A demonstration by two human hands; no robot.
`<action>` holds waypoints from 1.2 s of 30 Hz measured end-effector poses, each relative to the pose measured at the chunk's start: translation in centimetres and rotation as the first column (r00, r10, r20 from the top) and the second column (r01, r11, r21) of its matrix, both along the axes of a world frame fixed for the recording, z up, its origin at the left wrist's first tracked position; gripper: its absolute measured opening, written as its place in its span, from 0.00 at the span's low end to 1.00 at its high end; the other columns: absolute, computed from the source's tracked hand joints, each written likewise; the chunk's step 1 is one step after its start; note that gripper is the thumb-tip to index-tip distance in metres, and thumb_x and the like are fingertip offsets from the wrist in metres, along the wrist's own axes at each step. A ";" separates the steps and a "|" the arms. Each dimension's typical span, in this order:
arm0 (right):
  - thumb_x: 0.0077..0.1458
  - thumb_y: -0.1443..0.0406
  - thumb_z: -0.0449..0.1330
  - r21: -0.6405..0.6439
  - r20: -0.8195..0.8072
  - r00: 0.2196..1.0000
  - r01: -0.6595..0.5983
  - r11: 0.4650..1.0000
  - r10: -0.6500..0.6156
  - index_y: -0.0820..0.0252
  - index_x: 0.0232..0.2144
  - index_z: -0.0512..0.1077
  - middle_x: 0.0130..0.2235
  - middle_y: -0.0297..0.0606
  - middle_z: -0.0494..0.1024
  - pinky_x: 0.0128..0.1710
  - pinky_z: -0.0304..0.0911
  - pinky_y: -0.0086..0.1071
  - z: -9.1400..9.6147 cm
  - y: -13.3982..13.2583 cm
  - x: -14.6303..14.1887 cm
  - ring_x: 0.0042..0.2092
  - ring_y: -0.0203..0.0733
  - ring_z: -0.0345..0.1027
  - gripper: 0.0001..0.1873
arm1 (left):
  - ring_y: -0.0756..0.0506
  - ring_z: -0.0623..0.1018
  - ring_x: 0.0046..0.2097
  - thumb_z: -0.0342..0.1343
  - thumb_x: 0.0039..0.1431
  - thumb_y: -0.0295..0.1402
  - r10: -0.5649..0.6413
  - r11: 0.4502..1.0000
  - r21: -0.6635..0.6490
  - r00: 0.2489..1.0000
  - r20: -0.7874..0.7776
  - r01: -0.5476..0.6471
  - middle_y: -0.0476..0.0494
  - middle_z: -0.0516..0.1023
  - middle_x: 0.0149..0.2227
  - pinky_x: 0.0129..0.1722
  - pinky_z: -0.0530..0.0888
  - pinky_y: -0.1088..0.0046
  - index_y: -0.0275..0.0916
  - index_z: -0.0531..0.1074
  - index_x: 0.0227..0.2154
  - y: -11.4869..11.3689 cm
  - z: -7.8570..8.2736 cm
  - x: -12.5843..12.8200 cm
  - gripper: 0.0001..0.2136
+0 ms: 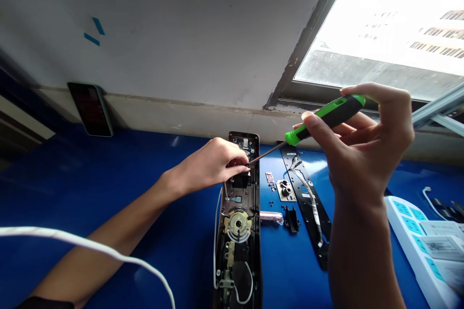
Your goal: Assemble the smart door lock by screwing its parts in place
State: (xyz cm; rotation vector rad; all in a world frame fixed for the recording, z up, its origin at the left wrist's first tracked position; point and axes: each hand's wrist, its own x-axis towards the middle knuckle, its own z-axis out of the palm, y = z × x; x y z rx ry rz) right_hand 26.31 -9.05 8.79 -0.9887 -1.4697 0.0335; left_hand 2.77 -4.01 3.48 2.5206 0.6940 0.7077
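Note:
An opened door lock body lies lengthwise on the blue table, its circuit board, brass hub and wires exposed. My left hand rests on its upper part, fingers curled and pinched around a small part near the board. My right hand is closed on the green and black handle of a screwdriver. The shaft slants down-left, and its tip meets the lock right by my left fingertips.
A black backplate with a white cable lies right of the lock, beside a small metal plate, loose screws and a black clip. A white power strip sits far right. A phone leans against the wall. A white cord crosses bottom left.

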 end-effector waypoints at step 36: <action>0.46 0.65 0.78 0.004 -0.146 0.989 0.010 1.000 -0.009 0.50 0.44 0.76 0.42 0.34 0.78 0.36 0.86 0.41 -1.1 1.6 0.4 0.40 0.49 0.84 0.24 | 0.44 0.88 0.40 0.63 0.66 0.25 -0.016 1.000 -0.020 0.997 0.071 0.018 0.40 0.88 0.46 0.40 0.82 0.71 0.37 0.82 0.53 0.2 -0.2 -0.5 0.14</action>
